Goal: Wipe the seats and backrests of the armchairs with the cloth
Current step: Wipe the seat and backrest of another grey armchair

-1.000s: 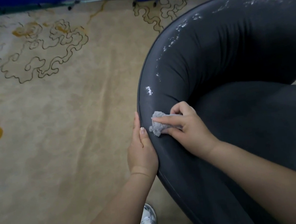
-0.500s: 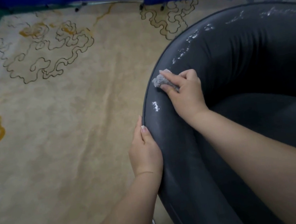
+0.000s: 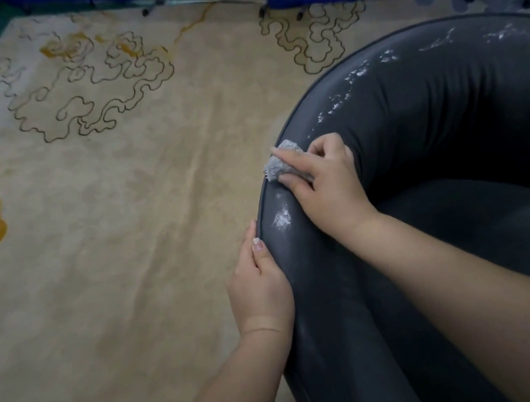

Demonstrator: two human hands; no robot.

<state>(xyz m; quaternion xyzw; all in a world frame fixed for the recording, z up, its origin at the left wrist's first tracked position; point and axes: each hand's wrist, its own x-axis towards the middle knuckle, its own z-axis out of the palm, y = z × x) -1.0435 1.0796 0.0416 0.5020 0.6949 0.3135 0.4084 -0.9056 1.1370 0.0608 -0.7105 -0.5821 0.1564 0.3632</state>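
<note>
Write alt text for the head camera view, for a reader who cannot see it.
A person's right hand presses a crumpled grey cloth against the curved top edge of a dark grey armchair, while the left hand rests on the chair's outer edge. White smears dot the backrest farther along, and a beige patterned carpet lies beneath.

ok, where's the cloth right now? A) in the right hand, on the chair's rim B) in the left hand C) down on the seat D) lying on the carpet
A: the right hand presses the grey cloth against the armchair rim, while the left hand holds the edge lower down.
</note>
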